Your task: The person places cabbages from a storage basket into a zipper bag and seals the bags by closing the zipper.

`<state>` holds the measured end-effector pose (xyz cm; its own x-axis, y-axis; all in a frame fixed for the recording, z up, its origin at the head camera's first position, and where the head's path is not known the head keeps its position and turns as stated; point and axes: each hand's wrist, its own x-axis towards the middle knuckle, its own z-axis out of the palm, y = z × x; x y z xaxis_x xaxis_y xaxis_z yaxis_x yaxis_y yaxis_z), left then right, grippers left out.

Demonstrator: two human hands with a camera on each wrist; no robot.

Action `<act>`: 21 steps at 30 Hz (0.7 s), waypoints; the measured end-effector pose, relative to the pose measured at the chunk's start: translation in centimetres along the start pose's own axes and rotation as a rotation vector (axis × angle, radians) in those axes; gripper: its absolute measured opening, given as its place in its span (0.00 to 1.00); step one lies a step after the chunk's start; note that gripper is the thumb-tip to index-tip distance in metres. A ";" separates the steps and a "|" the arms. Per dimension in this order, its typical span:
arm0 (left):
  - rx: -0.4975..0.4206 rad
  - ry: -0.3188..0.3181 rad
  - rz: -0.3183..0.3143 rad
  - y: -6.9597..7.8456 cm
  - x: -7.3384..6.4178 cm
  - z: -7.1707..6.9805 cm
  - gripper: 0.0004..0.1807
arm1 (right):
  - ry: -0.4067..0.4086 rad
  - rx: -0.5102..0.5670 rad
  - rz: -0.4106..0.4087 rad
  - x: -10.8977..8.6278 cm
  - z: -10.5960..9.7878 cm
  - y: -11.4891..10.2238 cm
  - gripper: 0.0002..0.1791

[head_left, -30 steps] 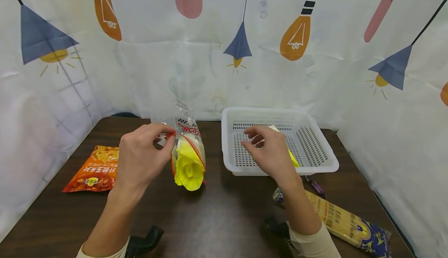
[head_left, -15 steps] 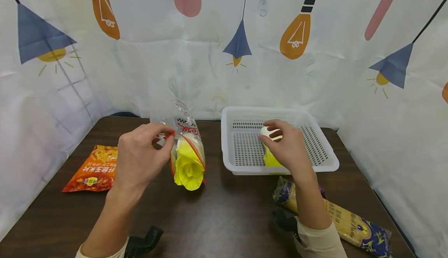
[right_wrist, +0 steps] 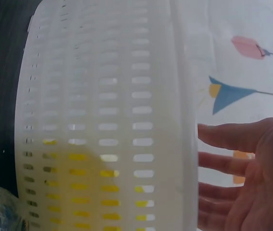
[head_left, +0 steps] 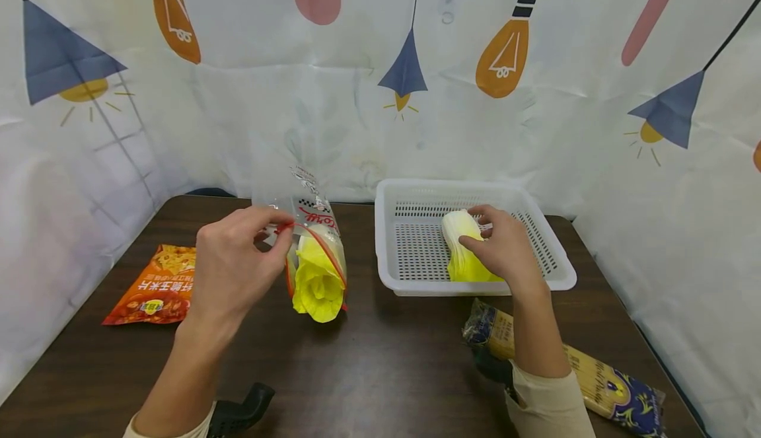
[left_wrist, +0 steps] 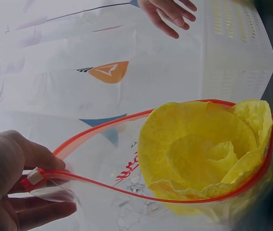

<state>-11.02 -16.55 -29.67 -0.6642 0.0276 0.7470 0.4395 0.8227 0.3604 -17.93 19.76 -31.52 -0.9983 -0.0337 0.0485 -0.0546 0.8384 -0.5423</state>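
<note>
A clear zip bag [head_left: 318,217] with a red seal stands open towards me. Inside it sits a cabbage [head_left: 318,283] with ruffled yellow leaves outward. My left hand [head_left: 234,253] pinches the bag's red edge; in the left wrist view its fingers [left_wrist: 45,211] are at the slider end. A second napa cabbage [head_left: 460,243], white at the base and yellow at the leaves, lies in the white basket [head_left: 386,286]. Over its right side hovers my right hand [head_left: 505,243], thumb and fingers apart. The right wrist view has those fingers [right_wrist: 225,166] loosely extended beyond the basket's rim.
An orange snack bag [head_left: 154,292] lies left of my left forearm. On the right, a long yellow and blue noodle packet [head_left: 600,375] lies partly under my right forearm. Behind the brown table [head_left: 368,359] hangs a printed white curtain [head_left: 345,114].
My right hand has moved right across the basket, uncovering more of the cabbage in it. The left hand keeps its pinch on the bag's edge, almost unmoved.
</note>
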 end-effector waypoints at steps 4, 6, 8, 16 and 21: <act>0.000 -0.001 -0.011 0.0 0.0 -0.1 0.04 | -0.047 -0.029 0.011 0.5 0.1 0.7 0.35; 0.002 0.000 -0.013 0.0 -0.1 -0.1 0.04 | -0.071 -0.039 0.025 0.8 0.2 1.0 0.37; 0.004 0.001 -0.014 0.0 -0.1 -0.1 0.04 | -0.093 -0.054 0.044 1.0 0.4 1.3 0.39; -0.004 -0.005 -0.012 0.0 -0.1 0.0 0.04 | -0.181 -0.110 0.118 1.9 1.0 2.2 0.49; -0.009 -0.010 -0.010 0.0 0.0 0.0 0.03 | -0.228 -0.136 0.138 2.3 1.3 2.7 0.52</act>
<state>-11.05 -16.57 -29.70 -0.6745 0.0252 0.7378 0.4381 0.8181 0.3725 -20.36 21.28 -33.96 -0.9762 -0.0226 -0.2156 0.0702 0.9082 -0.4127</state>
